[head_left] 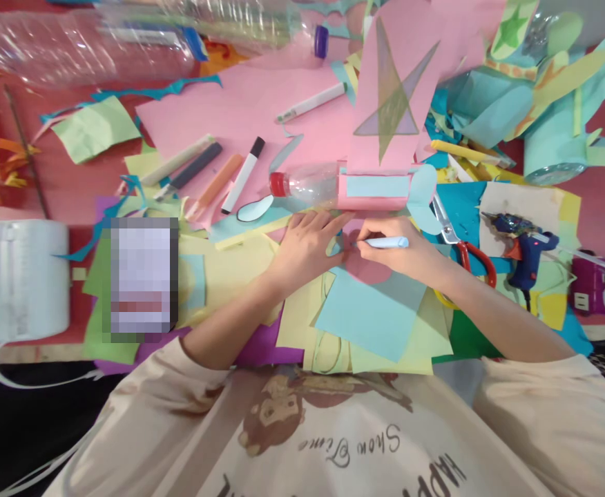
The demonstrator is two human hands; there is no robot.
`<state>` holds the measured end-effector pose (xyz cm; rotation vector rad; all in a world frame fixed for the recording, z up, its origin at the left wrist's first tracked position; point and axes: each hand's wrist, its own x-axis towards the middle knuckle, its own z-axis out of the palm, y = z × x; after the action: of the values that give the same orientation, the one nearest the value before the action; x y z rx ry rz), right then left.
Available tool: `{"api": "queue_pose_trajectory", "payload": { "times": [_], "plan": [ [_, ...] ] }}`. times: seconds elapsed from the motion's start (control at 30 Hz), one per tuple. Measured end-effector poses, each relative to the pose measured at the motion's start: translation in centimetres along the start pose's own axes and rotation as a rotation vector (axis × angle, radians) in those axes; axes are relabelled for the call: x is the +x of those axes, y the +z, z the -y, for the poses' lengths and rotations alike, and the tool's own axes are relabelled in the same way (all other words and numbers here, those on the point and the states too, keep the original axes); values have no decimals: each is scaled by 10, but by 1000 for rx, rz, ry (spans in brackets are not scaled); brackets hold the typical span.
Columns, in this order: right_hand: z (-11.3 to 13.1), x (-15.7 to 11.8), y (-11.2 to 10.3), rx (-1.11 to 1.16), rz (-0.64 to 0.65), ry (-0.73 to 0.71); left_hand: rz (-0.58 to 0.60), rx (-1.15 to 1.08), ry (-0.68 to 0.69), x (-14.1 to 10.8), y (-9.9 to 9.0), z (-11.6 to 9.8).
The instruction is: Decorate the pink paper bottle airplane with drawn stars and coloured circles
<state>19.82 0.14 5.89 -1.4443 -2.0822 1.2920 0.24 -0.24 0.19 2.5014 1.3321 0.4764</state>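
My right hand (406, 252) pinches a light blue marker (393, 242), its tip end over a pink paper piece (367, 269) with a rounded edge. My left hand (305, 241) lies flat with fingers apart, thumb and forefinger by the left side of that piece. Under both hands are a light blue sheet (369, 314) and pale yellow sheets (240, 266). Just beyond my hands a clear plastic bottle (313, 186) with a red cap lies on its side, wrapped in pink and blue paper.
Scissors (450, 235) with red and yellow handles and a blue glue gun (527, 259) lie at right. Several markers (243, 176) rest beyond my left hand. A blurred-out phone-like object (141, 276) and a white case (25, 279) are at left; large bottles (85, 45) lie at the back.
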Motion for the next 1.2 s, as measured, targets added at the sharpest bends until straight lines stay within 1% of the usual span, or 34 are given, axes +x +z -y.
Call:
{"api": "queue_pose_trajectory", "payload": {
  "times": [0.13, 0.27, 0.47, 0.63, 0.83, 1.03, 1.2],
  "plan": [
    [1, -6, -3, 35, 51, 24, -20, -5, 13, -1, 2, 2],
    [1, -11, -6, 48, 67, 36, -25, -8, 22, -2, 2, 2],
    [-1, -19, -9, 25, 93, 153, -14, -18, 15, -1, 0, 2],
    [-5, -26, -11, 27, 118, 161, -1, -20, -1, -1, 0, 1],
    [-3, -33, -14, 33, 134, 157, 1, -11, 4, -1, -1, 1],
    [-3, -39, -19, 42, 189, 202, 6, -7, 8, -2, 0, 2],
    [-3, -44, -20, 28, 195, 237, 15, -11, -7, -1, 0, 1]
  ]
}}
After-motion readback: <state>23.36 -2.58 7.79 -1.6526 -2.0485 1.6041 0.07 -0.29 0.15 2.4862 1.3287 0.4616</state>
